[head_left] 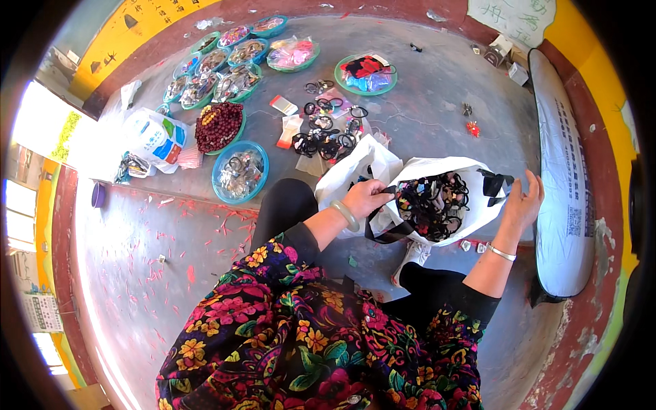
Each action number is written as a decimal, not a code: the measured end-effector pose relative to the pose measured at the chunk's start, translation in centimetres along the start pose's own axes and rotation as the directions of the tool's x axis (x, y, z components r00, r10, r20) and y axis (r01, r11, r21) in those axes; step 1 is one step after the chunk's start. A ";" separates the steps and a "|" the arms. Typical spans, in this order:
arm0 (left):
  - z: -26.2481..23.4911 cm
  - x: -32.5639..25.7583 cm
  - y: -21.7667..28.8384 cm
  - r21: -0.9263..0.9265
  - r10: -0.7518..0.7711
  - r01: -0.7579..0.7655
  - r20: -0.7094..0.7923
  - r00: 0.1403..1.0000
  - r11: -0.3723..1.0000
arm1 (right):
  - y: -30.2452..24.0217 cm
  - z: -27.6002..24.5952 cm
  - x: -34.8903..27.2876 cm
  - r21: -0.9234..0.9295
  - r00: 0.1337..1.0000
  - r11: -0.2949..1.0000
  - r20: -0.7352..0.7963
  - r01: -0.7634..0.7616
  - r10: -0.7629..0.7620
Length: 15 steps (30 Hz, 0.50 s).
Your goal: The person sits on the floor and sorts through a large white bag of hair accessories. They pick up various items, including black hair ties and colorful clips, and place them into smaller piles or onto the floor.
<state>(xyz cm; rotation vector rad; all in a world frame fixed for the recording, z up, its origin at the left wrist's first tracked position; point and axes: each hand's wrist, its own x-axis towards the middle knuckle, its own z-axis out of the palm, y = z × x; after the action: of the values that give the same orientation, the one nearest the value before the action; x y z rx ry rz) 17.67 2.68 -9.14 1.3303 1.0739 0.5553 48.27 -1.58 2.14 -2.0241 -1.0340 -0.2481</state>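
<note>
A white bag point(478, 167) with black handles gapes in front of me, full of mostly black hair ties point(437, 205) with small coloured bits. At its left rim my left hand point(367, 200) is closed, pinching the edge by a black handle. My right hand point(525, 197) is at the right side, fingers curled at the other black handle point(495, 184), which reaches to the thumb. A second white opening or bag part point(362, 162) lies just left of the hair ties. Beyond it, loose black hair ties point(328, 140) are spread on clear plastic on the floor.
Round baskets of packaged small goods point(239, 85) cluster at the far left, with a blue basket point(240, 172) nearer. Dark red beads point(220, 126) fill another. A green basket point(365, 74) stands farther off. A long silvery padded board point(564, 178) leans along the right wall. Red scraps litter the floor.
</note>
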 end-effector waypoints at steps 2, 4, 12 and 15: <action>-0.6 -0.2 0.0 0.031 -0.008 0.007 0.027 1.000 0.999 | -0.3 0.3 -0.4 0.148 0.998 0.987 -0.040 0.058 -0.052; -0.7 -0.5 1.0 -0.021 -0.034 0.036 0.092 0.995 0.999 | -0.3 0.2 -0.7 0.238 0.996 0.967 -0.042 0.087 -0.079; -2.4 -1.4 0.5 0.008 -0.081 0.081 0.183 0.980 0.997 | -3.0 -1.0 -3.3 0.303 0.916 0.952 0.368 0.045 -0.160; -2.8 -1.7 -0.2 -0.027 -0.120 0.125 0.142 0.983 0.992 | -3.9 -0.4 -6.8 0.225 0.637 0.931 0.681 0.286 -0.360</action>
<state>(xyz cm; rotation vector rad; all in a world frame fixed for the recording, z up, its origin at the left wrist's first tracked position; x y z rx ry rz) 14.46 2.56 -8.56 1.2442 1.0180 0.3822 41.05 -4.59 1.31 -1.8435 -1.8668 0.4596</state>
